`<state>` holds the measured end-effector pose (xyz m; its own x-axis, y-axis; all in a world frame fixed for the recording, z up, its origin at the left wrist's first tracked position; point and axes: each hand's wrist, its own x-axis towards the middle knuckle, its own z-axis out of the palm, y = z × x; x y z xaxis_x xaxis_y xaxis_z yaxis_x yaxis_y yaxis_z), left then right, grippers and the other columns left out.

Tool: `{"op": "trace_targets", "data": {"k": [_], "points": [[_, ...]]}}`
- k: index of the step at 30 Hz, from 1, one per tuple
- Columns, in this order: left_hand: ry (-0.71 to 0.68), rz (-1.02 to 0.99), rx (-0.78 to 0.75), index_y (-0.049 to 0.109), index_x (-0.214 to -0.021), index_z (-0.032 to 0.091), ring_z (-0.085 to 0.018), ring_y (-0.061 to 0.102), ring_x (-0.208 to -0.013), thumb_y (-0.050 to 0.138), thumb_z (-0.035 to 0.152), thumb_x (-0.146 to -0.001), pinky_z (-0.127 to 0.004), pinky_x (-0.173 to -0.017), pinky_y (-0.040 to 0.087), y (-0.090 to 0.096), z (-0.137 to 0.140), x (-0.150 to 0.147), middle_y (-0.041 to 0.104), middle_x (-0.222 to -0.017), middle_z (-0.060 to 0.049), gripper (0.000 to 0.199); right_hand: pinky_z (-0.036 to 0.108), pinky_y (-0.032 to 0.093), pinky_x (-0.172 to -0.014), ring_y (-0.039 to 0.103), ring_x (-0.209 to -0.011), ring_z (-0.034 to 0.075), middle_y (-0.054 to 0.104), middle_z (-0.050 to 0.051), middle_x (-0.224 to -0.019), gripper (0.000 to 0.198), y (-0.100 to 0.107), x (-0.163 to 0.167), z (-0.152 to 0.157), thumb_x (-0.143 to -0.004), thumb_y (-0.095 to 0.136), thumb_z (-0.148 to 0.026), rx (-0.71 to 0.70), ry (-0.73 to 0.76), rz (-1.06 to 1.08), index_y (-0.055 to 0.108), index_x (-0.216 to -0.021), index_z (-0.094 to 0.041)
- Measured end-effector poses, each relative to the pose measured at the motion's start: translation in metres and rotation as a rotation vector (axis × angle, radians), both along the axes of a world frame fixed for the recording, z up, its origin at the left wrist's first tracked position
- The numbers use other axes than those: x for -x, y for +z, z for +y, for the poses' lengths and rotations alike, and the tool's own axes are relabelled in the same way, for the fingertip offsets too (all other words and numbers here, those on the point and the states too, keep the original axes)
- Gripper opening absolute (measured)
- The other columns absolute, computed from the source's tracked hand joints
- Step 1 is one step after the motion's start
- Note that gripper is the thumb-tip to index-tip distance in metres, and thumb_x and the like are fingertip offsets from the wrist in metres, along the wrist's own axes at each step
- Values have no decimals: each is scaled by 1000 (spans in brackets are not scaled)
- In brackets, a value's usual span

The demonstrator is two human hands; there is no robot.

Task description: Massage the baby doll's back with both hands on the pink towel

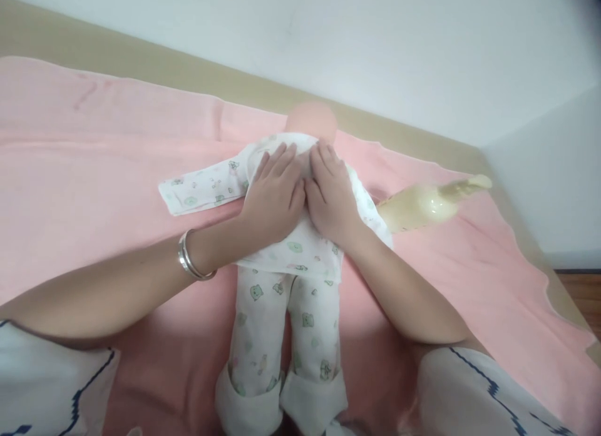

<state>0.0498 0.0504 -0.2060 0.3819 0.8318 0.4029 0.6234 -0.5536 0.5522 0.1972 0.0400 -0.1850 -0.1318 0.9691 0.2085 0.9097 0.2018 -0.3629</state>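
A baby doll in a white top [300,254] and trousers [310,323], both printed with small green animals, lies stretched out before me. Its smooth round head [312,118] points away from me and shows no facial features. My left hand [275,192] rests flat on the upper body, fingers pointing toward the head. Beside it my right hand [331,195] lies flat on the same top, thumbs close together. Neither hand grips anything visible. One sleeve [204,187] extends to the left, while the other side is partly covered by my right hand.
Under the doll spreads a pink cloth [117,192] on a beige surface [154,54]. A glossy yellowish bottle-shaped object [422,204] lies right of the doll. White walls [422,54] rise behind. The trouser cuffs [314,398] are turned up near me.
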Motion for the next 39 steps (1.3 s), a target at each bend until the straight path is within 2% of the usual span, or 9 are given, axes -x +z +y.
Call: {"op": "trace_targets", "data": {"k": [4,7,11,16,20,26,30,34,39], "points": [[-31,8,-14,49,-140,18,-28,25,-156,34,22,-98,-54,-131,19,3,-5,-3,36,-162,-11,45,53,21,-128,19,-158,26,24,15,-167,63,3,-10,11,-99,24,-33,22,-14,7,31,-156,-8],[-21,-3,39,46,-144,19,-27,23,-157,39,21,-94,-53,-132,17,4,-3,-2,34,-164,-10,50,53,22,-128,21,-157,27,26,17,-166,62,7,-10,11,-99,26,-32,27,-15,-31,33,-155,-6],[-18,-32,88,44,-147,19,-25,23,-157,40,21,-91,-52,-133,17,1,5,2,33,-164,-8,56,56,25,-127,26,-155,32,32,20,-163,62,11,2,-6,-98,27,-26,22,-30,-114,36,-153,-1],[-32,-94,31,51,-143,26,-21,33,-153,36,26,-95,-50,-132,20,-8,21,10,44,-159,-3,50,59,17,-129,16,-157,38,27,18,-165,63,9,23,-36,-97,33,-28,-36,62,-183,39,-153,0],[-14,-100,-31,54,-139,24,-19,41,-148,34,28,-96,-45,-131,26,-15,32,14,50,-154,-5,48,62,14,-129,14,-157,37,25,17,-166,66,8,30,-46,-96,35,-30,-28,105,-194,36,-154,0],[-34,-118,-92,55,-136,21,-21,48,-143,33,25,-94,-46,-128,33,-18,36,13,55,-149,-6,47,57,8,-131,12,-159,29,24,10,-168,65,6,18,-29,-96,32,-32,-5,149,-128,34,-156,-6],[-38,-137,-97,56,-136,19,-22,48,-142,36,23,-92,-47,-127,34,-19,36,13,56,-148,-8,48,56,10,-130,13,-159,27,25,5,-168,62,3,2,-8,-97,31,-34,-4,164,-81,36,-156,-14],[-35,-142,-93,56,-136,21,-23,47,-143,36,26,-95,-50,-127,33,-19,35,14,54,-149,-7,46,60,16,-128,15,-158,31,26,6,-167,61,0,-11,6,-99,31,-40,-18,123,-47,37,-156,-17],[-21,-135,-79,57,-135,20,-24,48,-142,36,27,-95,-49,-127,33,-15,33,12,56,-147,-7,46,58,19,-127,16,-158,30,23,12,-168,62,-2,-14,10,-99,31,-40,-18,86,-58,35,-155,-13]]}}
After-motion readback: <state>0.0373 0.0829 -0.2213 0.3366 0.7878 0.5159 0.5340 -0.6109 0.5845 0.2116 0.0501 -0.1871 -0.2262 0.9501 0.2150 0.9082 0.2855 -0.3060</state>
